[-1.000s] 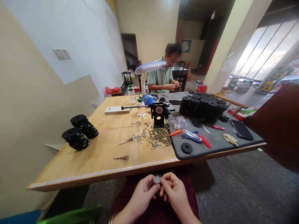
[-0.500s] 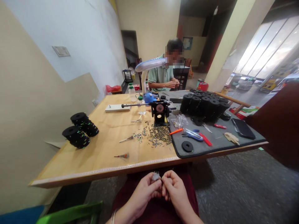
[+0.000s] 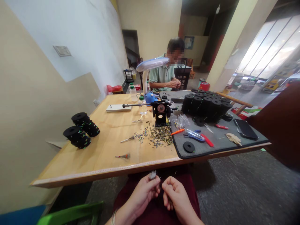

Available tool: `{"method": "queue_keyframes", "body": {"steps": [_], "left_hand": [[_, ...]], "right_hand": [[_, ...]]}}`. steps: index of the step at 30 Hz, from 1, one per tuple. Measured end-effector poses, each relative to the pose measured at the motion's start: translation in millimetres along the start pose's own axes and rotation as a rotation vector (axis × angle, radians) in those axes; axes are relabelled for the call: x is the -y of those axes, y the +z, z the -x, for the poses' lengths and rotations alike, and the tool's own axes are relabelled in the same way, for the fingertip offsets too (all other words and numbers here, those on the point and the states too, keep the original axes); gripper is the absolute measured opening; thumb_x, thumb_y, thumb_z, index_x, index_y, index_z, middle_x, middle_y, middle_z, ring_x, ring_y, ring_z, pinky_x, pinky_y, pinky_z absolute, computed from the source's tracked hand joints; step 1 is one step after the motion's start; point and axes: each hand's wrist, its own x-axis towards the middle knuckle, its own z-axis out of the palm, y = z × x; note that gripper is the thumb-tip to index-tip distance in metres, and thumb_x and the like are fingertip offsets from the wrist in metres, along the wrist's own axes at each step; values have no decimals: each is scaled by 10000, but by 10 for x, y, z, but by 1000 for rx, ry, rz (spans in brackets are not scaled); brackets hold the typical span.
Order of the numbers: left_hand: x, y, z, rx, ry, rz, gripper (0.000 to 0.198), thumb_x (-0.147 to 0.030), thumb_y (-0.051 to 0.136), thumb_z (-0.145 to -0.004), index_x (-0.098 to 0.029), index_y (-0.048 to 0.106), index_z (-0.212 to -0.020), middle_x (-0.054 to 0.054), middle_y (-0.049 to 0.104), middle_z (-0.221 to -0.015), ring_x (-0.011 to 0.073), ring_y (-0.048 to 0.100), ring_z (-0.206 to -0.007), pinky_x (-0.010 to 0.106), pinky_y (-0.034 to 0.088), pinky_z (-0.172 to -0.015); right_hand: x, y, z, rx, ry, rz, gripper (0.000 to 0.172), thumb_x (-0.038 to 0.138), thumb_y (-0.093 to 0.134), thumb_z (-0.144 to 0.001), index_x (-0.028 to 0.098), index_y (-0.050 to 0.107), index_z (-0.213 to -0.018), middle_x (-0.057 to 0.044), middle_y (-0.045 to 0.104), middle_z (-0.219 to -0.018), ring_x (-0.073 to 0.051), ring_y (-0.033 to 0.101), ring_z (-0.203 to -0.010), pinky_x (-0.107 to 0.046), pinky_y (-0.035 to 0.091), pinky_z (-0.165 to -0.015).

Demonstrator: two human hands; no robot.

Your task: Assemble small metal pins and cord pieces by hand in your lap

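Observation:
Above my lap, just below the table's front edge, my left hand (image 3: 145, 190) is closed around a small whitish, bristly tuft (image 3: 152, 174) that sticks out over the fingers. Beside it on the right, my right hand (image 3: 175, 193) has its thumb and forefinger pinched together. Whatever may be between those fingertips is too small to make out. A narrow gap separates the two hands, and neither touches the table (image 3: 98, 159).
A small black counter device (image 3: 161, 109) stands mid-table behind a pile of tiny metallic pieces (image 3: 161, 135). Black spools (image 3: 77, 136) stand left; several more (image 3: 199, 104) are on the grey mat (image 3: 220, 142) with pliers (image 3: 194, 135). A co-worker (image 3: 161, 75) sits opposite, behind a lamp (image 3: 152, 64).
My hands have drawn slightly apart, the left shifting a little left. The bristly tuft now stands more upright above my left fingers. The view has shifted slightly.

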Motion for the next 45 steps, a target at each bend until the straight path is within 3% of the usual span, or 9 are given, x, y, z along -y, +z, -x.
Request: {"method": "queue_keyframes", "body": {"steps": [5,12,17,30,40,45], "left_hand": [[3,-27,-21,24,-46,87,279,-275,812,-629,-135,586,-710,-39,560,-528,72,522,-484,174,374,-480],[-2,-84,-35,50,-238,261,192,-194,758,-706,-120,586,-664,-45,543,-526,50,542,-469,143,375,-463],[7,-110,-35,66,-273,303,175,-175,745,-715,-107,597,-653,-38,546,-523,54,555,-467,144,391,-465],[6,-89,-34,57,-244,273,176,-176,742,-714,-111,590,-655,-41,547,-516,53,552,-464,142,384,-457],[12,-41,7,30,-146,129,286,-263,803,-620,-141,551,-678,-64,526,-502,59,522,-462,157,343,-463],[6,-5,26,32,-37,16,292,-299,788,-638,-140,549,-696,-50,536,-510,64,501,-467,171,327,-467]], "right_hand": [[-22,6,-2,9,10,-21,470,630,633,-687,195,456,-689,70,535,-364,-26,327,-253,-134,138,-296],[-27,15,-9,-2,-1,-20,471,636,626,-686,199,449,-681,75,523,-354,-30,323,-242,-140,133,-291],[-3,38,-6,-2,1,-11,473,637,629,-683,198,452,-677,74,528,-359,-30,327,-244,-140,145,-293],[-49,31,-36,-2,-4,-39,484,642,635,-687,191,457,-679,72,538,-361,-23,325,-248,-133,146,-292],[-59,18,-58,-21,-15,-38,520,680,633,-657,194,451,-691,72,539,-364,-25,336,-249,-133,146,-288],[-37,10,-71,-35,-19,-27,542,702,633,-635,193,454,-695,74,537,-364,-27,344,-254,-131,168,-292]]}}
